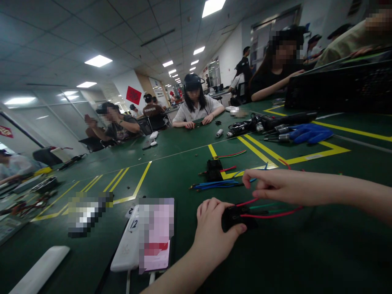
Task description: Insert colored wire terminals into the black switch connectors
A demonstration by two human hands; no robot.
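Gripping a black connector block, the left hand rests toward the near edge of the desk. The block's wire end faces the desk's right edge; fingers cover part of the body, so its long axis is unclear. Red wires and green wires run from that end, below the right hand, whose fingers are bent; whether they pinch a wire cannot be told. Farther toward the far edge lie blue wires and a second black block. Leftward, a white power bank touches a phone. Blue gloves lie toward the far right corner, near a black box.
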